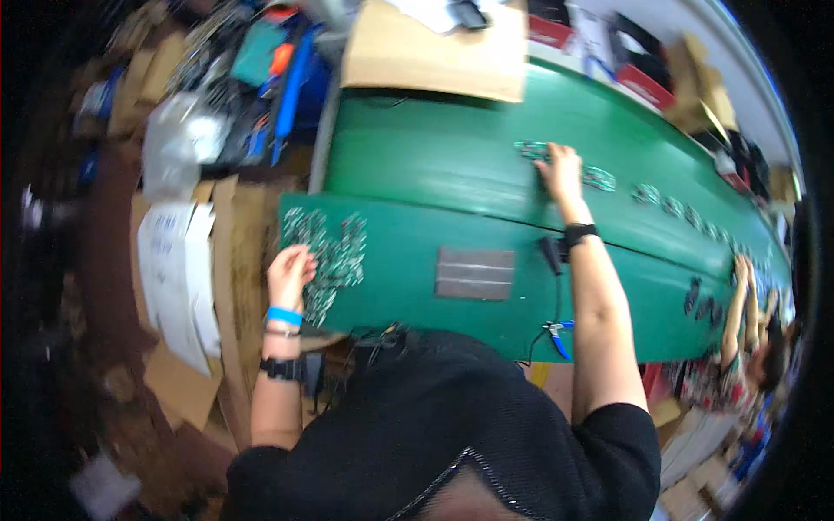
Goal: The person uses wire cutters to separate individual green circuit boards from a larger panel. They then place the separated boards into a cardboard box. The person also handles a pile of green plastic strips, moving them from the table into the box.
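Note:
My right hand [563,171] reaches far across the green table [408,148], its thumb and fingers closed on the right end of a small green circuit board [531,150]. Another circuit board [599,179] lies just right of that hand. At the left, my left hand [290,271] is beside a cluster of circuit boards [347,252] spread near the table's left end. Its fingers are curled together at the cluster's edge; blur hides what they hold, if anything. Between my arms lies a dark grey rectangular pad [474,273] with pale lines across it.
Blue-handled pliers [559,337] and a dark corded tool [552,253] are beside my right forearm. More boards [686,213] run in a row toward a co-worker's hands [743,271]. Cardboard boxes stand at the far edge [434,65] and left [228,260].

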`<control>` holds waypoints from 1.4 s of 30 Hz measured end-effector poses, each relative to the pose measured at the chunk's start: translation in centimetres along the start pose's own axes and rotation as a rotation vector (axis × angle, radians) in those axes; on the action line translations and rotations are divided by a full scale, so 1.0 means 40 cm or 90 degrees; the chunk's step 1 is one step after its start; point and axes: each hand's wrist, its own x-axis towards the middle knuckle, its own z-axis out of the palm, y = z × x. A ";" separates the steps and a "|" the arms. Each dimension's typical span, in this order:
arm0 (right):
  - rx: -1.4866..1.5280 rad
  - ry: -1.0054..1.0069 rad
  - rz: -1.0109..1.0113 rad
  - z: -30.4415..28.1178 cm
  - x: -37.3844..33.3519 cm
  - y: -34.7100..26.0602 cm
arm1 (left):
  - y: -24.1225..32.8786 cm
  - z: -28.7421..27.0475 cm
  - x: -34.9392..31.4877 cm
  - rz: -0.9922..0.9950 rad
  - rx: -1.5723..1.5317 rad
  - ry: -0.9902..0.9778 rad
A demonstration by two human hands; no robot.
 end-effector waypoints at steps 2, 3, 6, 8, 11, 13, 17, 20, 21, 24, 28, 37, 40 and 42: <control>-0.042 0.077 -0.011 -0.040 -0.031 -0.001 | -0.025 -0.031 -0.006 0.045 0.009 0.038; -0.091 0.085 -0.004 -0.027 -0.037 0.041 | -0.027 -0.039 -0.005 0.067 0.032 0.057; -0.200 0.055 0.189 0.027 -0.079 0.133 | -0.110 -0.067 0.040 0.288 0.246 0.077; -0.210 0.059 0.172 0.058 -0.081 0.221 | -0.077 0.002 0.030 0.276 0.310 0.036; -0.159 0.065 0.141 0.063 -0.050 0.251 | -0.111 0.083 0.095 0.421 0.507 -0.012; -0.124 0.090 0.120 0.022 -0.051 0.213 | -0.057 0.162 0.102 0.432 0.658 0.017; 0.038 0.027 -0.018 -0.033 -0.124 0.098 | -0.053 0.218 0.158 0.308 0.702 -0.035; 0.199 -0.019 -0.002 -0.107 -0.221 -0.009 | -0.032 0.250 0.207 0.279 0.599 -0.021; 0.235 -0.040 0.001 -0.110 -0.255 -0.015 | -0.010 0.282 0.230 0.295 0.559 -0.011; 0.349 -0.121 0.045 -0.125 -0.343 -0.081 | 0.097 0.453 0.269 0.053 0.067 -0.131; 0.415 -0.211 0.072 -0.165 -0.402 -0.189 | 0.136 0.721 0.383 -0.039 -0.064 -0.123; 0.366 -0.232 0.129 -0.261 -0.508 -0.169 | 0.109 0.981 0.408 0.011 0.261 0.123; 0.308 -0.238 0.140 -0.261 -0.554 -0.099 | 0.082 0.885 0.473 0.137 0.293 0.070; 0.171 -0.222 0.144 -0.279 -0.642 -0.032 | 0.104 0.750 0.449 0.076 0.167 -0.152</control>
